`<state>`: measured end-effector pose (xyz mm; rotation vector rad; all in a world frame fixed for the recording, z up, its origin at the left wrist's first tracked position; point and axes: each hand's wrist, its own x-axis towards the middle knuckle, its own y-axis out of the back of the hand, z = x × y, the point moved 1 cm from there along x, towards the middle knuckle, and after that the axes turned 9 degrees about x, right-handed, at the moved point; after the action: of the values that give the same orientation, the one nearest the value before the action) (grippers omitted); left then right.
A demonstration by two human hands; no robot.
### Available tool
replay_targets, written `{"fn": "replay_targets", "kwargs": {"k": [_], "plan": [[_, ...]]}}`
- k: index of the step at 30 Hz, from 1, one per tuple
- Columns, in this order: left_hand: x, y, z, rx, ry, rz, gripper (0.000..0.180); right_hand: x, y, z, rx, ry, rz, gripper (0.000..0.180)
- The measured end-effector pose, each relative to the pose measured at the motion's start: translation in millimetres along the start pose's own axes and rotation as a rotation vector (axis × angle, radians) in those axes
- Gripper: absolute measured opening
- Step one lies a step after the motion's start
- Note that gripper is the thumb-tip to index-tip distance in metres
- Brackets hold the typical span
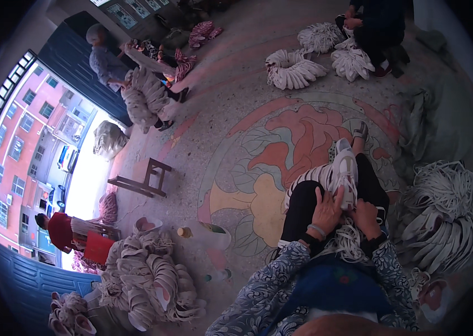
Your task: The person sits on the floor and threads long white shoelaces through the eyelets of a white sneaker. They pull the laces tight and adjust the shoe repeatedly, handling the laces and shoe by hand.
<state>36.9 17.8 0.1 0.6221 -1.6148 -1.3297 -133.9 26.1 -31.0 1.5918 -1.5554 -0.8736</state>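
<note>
A white and beige shoe upper (347, 171) lies lengthwise over my lap, its near end between my hands. My left hand (327, 211) presses on its near left side, thumb raised and fingers bent against it. My right hand (364, 217) is closed at the near right edge; whatever its fingers pinch is too small to make out. Loose white shoelaces (349, 242) are heaped on my lap just below both hands. Beyond my left knee, a row of stacked pale uppers (307, 175) shows beside the shoe upper.
A big bundle of white laces and uppers (443, 215) lies at my right. Piled uppers (155, 280), a clear bottle (217, 275) and a wooden stool frame (146, 178) are to the left. One person carries uppers (141, 98); others sit farther off near more bundles (292, 68).
</note>
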Motion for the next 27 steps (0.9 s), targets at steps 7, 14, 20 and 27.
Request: {"fn": "replay_targets", "kwargs": {"k": [7,14,20,27], "plan": [[0,2,-1,0.000,0.003,0.003,0.073,0,-1,-2,-0.046,-0.010,-0.003,0.020],[0,-2,-3,-0.026,0.002,0.000,0.076,0,-4,1,-0.068,0.046,0.049,0.012],[-1,-6,-4,-0.061,0.001,-0.004,0.080,0,-8,6,-0.064,0.038,0.037,0.015],[-7,-2,-8,-0.074,-0.003,-0.027,0.084,-7,-8,-1,-0.036,0.000,0.033,0.015]]}}
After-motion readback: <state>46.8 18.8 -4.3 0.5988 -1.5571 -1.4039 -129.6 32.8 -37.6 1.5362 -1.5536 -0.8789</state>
